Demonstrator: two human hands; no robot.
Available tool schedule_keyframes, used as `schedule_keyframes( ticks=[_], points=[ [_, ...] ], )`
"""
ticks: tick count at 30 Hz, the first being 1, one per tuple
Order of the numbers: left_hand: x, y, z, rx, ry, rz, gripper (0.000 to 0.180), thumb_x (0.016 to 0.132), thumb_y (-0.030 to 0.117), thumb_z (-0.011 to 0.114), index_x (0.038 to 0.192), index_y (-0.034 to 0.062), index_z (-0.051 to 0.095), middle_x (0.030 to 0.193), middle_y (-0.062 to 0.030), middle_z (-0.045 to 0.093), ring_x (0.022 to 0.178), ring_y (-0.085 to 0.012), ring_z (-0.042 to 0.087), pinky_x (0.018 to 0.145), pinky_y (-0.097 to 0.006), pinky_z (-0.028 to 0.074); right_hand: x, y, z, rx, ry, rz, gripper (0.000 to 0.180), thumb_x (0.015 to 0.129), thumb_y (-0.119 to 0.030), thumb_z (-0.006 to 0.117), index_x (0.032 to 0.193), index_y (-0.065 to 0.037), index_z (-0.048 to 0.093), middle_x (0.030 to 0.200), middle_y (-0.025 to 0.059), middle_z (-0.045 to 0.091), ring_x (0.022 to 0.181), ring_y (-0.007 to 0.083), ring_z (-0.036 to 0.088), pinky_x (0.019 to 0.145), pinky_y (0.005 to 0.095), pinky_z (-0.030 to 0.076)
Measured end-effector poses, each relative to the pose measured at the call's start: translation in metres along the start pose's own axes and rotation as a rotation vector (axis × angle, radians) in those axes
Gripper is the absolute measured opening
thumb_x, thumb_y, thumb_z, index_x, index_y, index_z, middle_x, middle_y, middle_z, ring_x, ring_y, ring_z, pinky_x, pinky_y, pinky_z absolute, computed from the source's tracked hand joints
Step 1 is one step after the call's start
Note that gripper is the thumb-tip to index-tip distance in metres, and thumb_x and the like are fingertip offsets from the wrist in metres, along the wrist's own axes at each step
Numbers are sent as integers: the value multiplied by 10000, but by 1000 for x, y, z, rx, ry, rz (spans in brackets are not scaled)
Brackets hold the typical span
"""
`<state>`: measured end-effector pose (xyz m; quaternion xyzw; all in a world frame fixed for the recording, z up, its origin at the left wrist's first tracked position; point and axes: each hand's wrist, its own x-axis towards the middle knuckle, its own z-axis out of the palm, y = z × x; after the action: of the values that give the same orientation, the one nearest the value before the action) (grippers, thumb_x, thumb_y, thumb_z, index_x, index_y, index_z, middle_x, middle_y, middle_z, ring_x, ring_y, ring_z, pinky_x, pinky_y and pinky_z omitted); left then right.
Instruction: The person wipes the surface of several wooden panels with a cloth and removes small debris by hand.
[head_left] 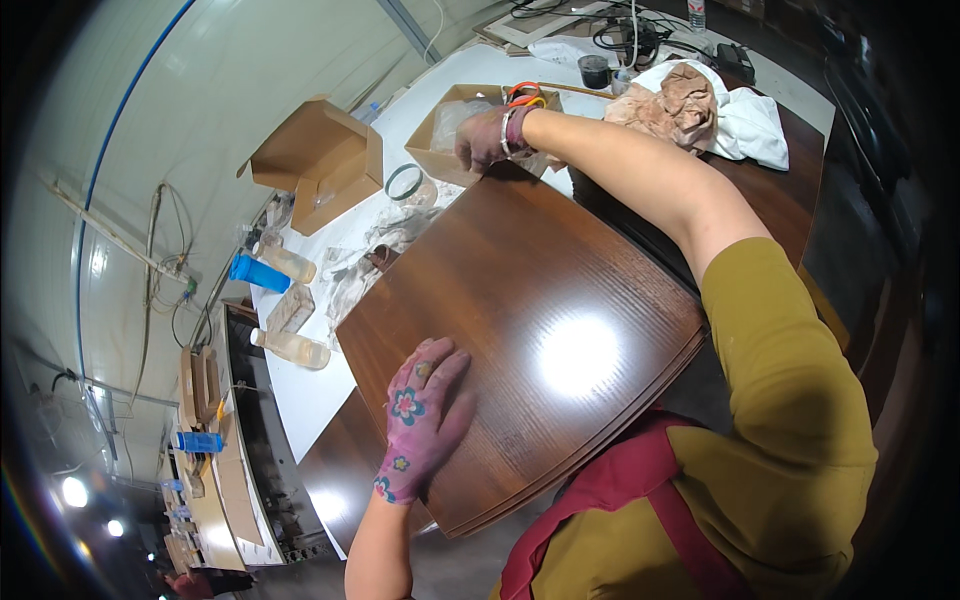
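My left hand [422, 420], in a pink glove with printed flowers, lies flat near the left edge of a glossy dark brown wooden panel [480, 290]. Its fingers are stretched out and hold nothing. Across the panel reaches my right arm; the gloved right hand [485, 140] is at the far corner, beside an open cardboard box [430, 145]. Its fingers are curled downward, and whatever they may grip is hidden. Clear plastic [460, 122] and orange handles [527, 97] show in that box. The panel rests on a stack of similar ones.
On the white table stand an open brown carton [325, 165], a glass jar [408, 186], crumpled white cloth [350, 275], a blue cup [260, 272] and bottles of pale liquid [292, 348]. A stained brown cloth [680, 105], a dark cup [594, 70] and cables lie at the far right.
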<state>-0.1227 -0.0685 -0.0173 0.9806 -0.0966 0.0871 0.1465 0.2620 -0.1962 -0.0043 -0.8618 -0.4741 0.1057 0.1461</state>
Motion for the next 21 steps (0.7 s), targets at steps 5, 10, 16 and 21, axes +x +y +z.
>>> schedule_keyframes(
  ticks=[5,10,16,21],
  points=[
    [2,2,2,38,-7,-33,463,760,127,664,1213,50,603,1327,-160,537,1273,-368,480,1071,-455,385,-24,50,-2,-132,210,74,196,745,-177,744,916,-83,721,895,103,710,882,263,676,774,403,514],
    [5,6,0,50,-25,-65,461,780,164,659,1227,65,602,1332,-153,532,1282,-364,469,1075,-460,369,-32,60,28,419,335,218,259,806,-239,713,1001,-76,671,948,97,678,935,227,636,802,382,491],
    [3,3,3,51,-17,-72,458,797,197,665,1238,92,604,1332,-126,531,1292,-348,457,1081,-467,346,-35,44,37,347,314,295,344,762,-296,673,1045,-100,683,1009,143,694,975,303,665,865,402,494],
    [5,2,4,43,-12,-67,463,799,203,663,1245,94,599,1335,-127,529,1291,-349,458,1081,-468,347,-29,54,32,218,293,336,282,749,-294,689,932,-82,652,873,112,658,854,253,638,744,389,483]
  ],
)
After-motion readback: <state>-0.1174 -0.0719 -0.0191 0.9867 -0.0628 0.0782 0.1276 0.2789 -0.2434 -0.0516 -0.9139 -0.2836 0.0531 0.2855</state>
